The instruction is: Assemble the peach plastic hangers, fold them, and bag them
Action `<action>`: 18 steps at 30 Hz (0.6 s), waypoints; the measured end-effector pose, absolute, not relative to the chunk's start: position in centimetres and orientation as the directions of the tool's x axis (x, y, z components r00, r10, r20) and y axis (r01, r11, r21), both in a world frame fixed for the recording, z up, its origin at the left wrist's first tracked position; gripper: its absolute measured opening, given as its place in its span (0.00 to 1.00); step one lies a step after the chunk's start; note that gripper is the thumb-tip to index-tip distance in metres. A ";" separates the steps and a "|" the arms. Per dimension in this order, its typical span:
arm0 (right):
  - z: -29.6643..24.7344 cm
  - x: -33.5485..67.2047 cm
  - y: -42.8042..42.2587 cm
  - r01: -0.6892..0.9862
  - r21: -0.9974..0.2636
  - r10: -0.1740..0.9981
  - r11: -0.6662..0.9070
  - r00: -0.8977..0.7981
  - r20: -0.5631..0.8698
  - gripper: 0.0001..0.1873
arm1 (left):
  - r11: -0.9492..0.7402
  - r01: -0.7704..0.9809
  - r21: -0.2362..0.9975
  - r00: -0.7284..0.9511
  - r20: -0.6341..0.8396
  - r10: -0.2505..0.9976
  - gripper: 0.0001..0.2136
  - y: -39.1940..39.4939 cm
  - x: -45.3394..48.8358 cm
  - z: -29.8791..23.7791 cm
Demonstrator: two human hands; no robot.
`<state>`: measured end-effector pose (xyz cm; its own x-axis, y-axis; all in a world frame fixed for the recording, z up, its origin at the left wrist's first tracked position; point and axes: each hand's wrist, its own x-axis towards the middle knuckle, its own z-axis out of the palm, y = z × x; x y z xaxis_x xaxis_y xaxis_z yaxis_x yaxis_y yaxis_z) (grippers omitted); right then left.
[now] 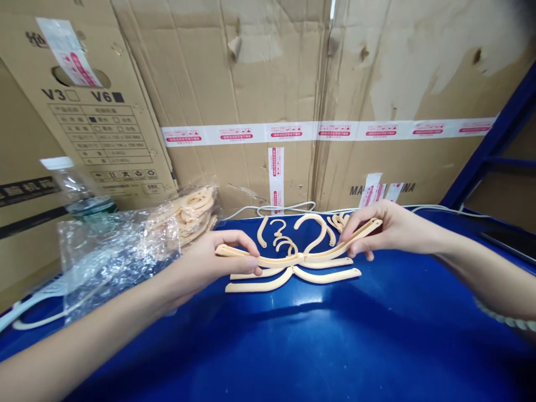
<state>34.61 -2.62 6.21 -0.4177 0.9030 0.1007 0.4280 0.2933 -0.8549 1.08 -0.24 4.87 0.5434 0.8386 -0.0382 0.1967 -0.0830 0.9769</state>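
A cream plastic clothes hanger point(324, 255) with its hook upward is stretched between my two hands. My left hand point(224, 257) pinches the end of its left arm, thumb on the near side. The right arm's end is gripped by my right hand point(372, 226), with the holed tip showing past the fingers. Just below it on the blue table lies another hanger point(330, 277) of the same kind, arms spread. A further arm shows between these two, partly covered. Behind them rest loose curved hanger pieces point(262, 232) and small hooks point(285, 243).
At the left stands a clear plastic bottle point(79, 190) beside a crinkled clear bag point(121, 257) and a bagged stack of hanger parts point(192, 212). A white cable point(268, 208) runs along the back. Cardboard boxes point(251, 72) wall off the rear of the blue table point(293, 346).
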 end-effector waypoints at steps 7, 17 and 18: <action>5.9 34.9 -2.6 0.648 -0.671 0.898 0.360 -0.435 0.063 0.10 | -0.655 0.513 0.555 0.691 0.185 0.699 0.06 0.3 0.2 5.1; 5.3 33.0 -3.6 0.755 -0.300 0.794 0.583 -0.607 0.014 0.06 | -0.824 0.565 0.029 0.824 0.038 0.566 0.05 -1.2 0.7 3.4; 5.2 33.0 -3.6 0.756 -0.286 0.792 0.589 -0.610 0.020 0.06 | -0.820 0.573 -0.004 0.820 0.018 0.572 0.06 -1.5 0.8 3.4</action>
